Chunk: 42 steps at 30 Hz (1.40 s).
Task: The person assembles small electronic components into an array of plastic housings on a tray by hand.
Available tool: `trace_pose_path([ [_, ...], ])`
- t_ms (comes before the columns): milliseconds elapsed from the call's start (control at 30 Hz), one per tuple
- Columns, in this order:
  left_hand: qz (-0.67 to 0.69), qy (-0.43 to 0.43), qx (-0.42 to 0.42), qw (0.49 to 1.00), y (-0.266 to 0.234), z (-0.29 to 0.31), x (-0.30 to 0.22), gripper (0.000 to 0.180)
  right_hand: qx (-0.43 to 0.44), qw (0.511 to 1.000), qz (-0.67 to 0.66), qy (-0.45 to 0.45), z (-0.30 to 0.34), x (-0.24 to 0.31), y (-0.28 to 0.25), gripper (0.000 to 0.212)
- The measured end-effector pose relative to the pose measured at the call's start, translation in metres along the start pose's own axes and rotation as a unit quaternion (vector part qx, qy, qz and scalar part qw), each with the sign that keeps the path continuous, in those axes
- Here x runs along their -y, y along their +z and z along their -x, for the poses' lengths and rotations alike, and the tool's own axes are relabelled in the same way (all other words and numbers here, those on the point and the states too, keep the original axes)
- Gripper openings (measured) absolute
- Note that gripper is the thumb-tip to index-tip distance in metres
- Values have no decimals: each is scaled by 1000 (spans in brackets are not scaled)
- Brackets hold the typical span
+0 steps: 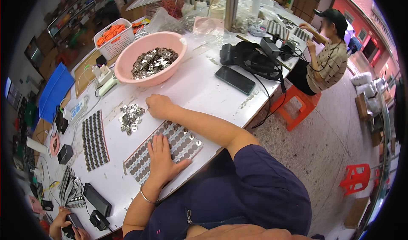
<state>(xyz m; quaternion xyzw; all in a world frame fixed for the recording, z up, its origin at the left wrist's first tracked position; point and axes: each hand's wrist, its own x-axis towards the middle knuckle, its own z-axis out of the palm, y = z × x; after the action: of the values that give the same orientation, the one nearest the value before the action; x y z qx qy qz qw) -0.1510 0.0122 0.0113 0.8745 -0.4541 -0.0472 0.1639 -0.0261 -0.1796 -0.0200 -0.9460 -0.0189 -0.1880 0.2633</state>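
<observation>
My left hand (162,159) lies with its fingers spread on a light sheet (138,167) with rows of grey round spots. A few shiny metal discs (198,143) sit at the sheet's right end. Beyond the sheet, my right hand (160,107) is closed, its fingertips curled down beside a loose pile of small silvery discs (131,119). What those fingers hold, if anything, is hidden. Farther off stands a pink basin (172,71) with a heap of similar discs inside.
Left of the pile lies another spotted sheet (95,140). A white basket (89,39) of orange pieces, a blue bin (56,91), a power strip (102,75), a phone (235,80) and a black bag (259,61) surround the work. Co-workers sit right and lower left; an orange stool (297,106) stands right.
</observation>
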Motion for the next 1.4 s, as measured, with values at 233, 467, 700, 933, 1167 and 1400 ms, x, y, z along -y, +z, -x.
trace_pose_path([
  [233, -10, -20, 15, 1000, 6, 4, 3, 117, -30, 996, -80, -8, 28, -22, -17, 24],
  [467, -18, 52, -69, 996, 8, 1, 7, 108, 142, 923, -309, 181, 97, -30, -139, 36],
  [700, 7, 12, -62, 998, 15, 4, 10, 111, 179, 834, -441, 280, 122, -6, -138, 39],
  [933, 12, 32, -87, 996, 17, 6, 11, 109, 180, 859, -405, 256, 122, -4, -126, 26],
  [1167, 18, 19, -69, 997, 12, 6, 9, 110, 166, 926, -268, 206, 115, 8, -124, 18],
  [1400, 20, 26, -85, 996, 13, 5, 10, 109, 226, 937, -248, 99, 93, 2, -109, 18],
])
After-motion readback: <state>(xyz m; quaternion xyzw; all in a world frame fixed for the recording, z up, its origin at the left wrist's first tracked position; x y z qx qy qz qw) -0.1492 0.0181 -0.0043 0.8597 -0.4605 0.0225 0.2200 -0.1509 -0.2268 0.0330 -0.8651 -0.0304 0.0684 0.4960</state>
